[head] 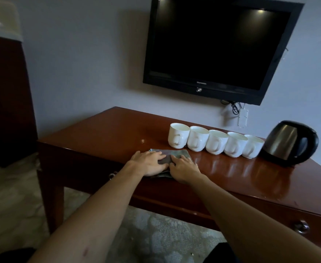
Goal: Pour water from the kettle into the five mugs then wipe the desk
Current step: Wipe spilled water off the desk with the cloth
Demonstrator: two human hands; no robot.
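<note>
Several white mugs (215, 141) stand in a row on the glossy brown desk (102, 133), handles toward me. A black and steel kettle (288, 142) sits just right of the row. A grey folded cloth (175, 153) lies on the desk in front of the leftmost mugs. My left hand (148, 164) rests flat on the cloth's left part with fingers extended. My right hand (184, 168) presses on its right part, fingers spread and slightly bent. Most of the cloth is hidden under both hands.
A black television (218, 44) hangs on the wall above the desk, with a white power strip (243, 118) and cables below it. A dark wooden headboard (5, 103) stands at the left. Drawer knobs (301, 226) show on the desk front. Patterned carpet covers the floor.
</note>
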